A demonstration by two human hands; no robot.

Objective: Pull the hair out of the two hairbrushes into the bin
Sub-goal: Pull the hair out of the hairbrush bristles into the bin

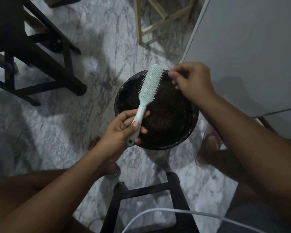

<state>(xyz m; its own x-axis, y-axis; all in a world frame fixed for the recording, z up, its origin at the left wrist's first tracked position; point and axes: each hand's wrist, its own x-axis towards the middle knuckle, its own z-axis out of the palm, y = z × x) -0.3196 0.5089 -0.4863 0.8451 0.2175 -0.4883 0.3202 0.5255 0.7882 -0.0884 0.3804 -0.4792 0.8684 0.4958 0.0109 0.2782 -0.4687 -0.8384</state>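
A pale mint hairbrush point(150, 84) is held over a round black bin point(188, 132) on the floor. My left hand point(123, 130) grips its handle, with the bristled head pointing up and away from me. My right hand point(190, 79) is just right of the brush head, with thumb and fingertips pinched together at the bristles' edge. Thin strands of hair seem to run from the bristles to that pinch, but they are too fine to see clearly. The bin is lined with a dark bag and its inside is dim. Only one brush is in view.
A dark wooden chair point(32, 52) stands at the left on the marble floor point(74, 125). A light wooden stool point(151, 19) is behind the bin. A white cabinet point(250, 47) fills the right. A black stool frame point(146, 199) and a white cable point(175, 212) lie below my arms.
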